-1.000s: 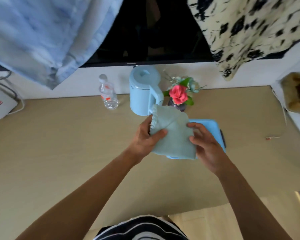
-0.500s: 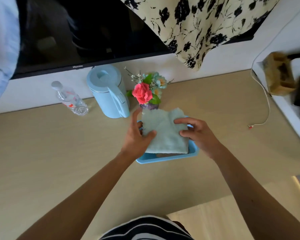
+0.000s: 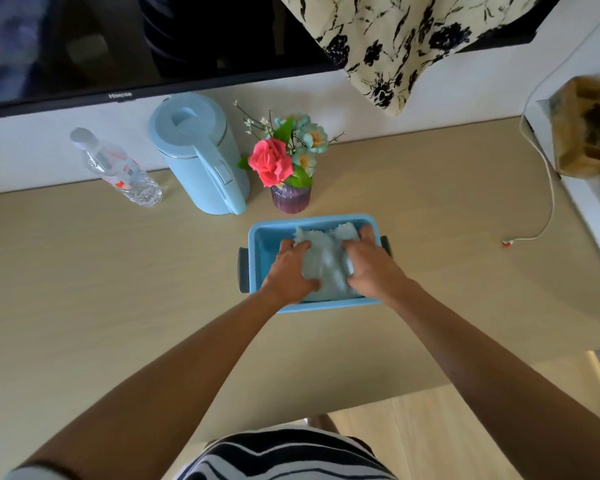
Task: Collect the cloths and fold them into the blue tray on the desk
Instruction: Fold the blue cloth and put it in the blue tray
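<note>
The blue tray point(image 3: 267, 237) sits on the beige desk point(image 3: 118, 289), in front of the flower vase. A folded pale green cloth point(image 3: 326, 261) lies inside it. My left hand point(image 3: 290, 271) grips the cloth's left side and my right hand point(image 3: 369, 265) grips its right side, both pressing it down into the tray. A cream cloth with black flowers point(image 3: 395, 39) hangs over the top right corner of the TV.
Behind the tray stand a purple vase of flowers point(image 3: 290, 199), a light blue kettle point(image 3: 201, 157) and a plastic water bottle point(image 3: 118, 169). A TV point(image 3: 118, 46) hangs on the wall. A white cable point(image 3: 541, 202) lies at the right, beside a shelf with a brown box point(image 3: 586, 133).
Both hands have lowered the folded green cloth from above the tray down into it. The view has shifted right, and the blue cloth at the top left has left the frame.
</note>
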A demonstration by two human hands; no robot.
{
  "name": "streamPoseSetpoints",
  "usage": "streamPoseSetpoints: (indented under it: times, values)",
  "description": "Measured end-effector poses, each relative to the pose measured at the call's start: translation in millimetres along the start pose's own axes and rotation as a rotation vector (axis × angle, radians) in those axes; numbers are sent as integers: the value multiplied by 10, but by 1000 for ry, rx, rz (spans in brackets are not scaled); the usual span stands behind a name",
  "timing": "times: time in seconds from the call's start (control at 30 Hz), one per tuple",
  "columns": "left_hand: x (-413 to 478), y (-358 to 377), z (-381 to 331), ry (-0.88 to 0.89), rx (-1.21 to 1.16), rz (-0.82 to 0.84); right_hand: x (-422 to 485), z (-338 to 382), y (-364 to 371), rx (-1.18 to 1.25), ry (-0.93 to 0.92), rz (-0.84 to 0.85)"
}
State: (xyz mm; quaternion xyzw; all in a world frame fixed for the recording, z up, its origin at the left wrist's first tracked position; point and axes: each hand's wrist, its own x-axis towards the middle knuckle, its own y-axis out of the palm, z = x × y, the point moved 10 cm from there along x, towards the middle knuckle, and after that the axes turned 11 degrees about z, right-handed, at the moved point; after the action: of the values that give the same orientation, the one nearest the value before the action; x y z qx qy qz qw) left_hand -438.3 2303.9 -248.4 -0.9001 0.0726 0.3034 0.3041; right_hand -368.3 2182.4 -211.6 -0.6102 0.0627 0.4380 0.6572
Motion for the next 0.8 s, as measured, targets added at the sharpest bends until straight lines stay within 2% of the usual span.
streamPoseSetpoints:
  times: [0.17, 0.3, 0.37, 0.47, 0.53, 0.6, 0.7, 0.8]
  values:
    - [69, 144, 92, -45, 64, 0, 63, 61, 152, -198, 24, 18]
    - [105, 183, 105, -76, 143, 11, 105, 180, 131, -465, -14, -123]
    - [110, 151, 84, -107, 248, 10, 107, 259, 100, -579, -42, -176]
    - [93, -2, -50, -76, 509, -114, 139, 332, 114, -694, -66, -153]
    - [92, -45, -203, 34, 646, -188, 165, 332, 125, -717, -75, -132]
    - [134, -7, -266, 112, 720, -164, 192, 296, 132, -692, -90, -115]
    - [220, 109, -207, 104, 770, -51, 216, 216, 158, -675, -79, -61]
    - [277, 177, -152, 82, 774, -5, 258, 183, 202, -700, -66, -14]
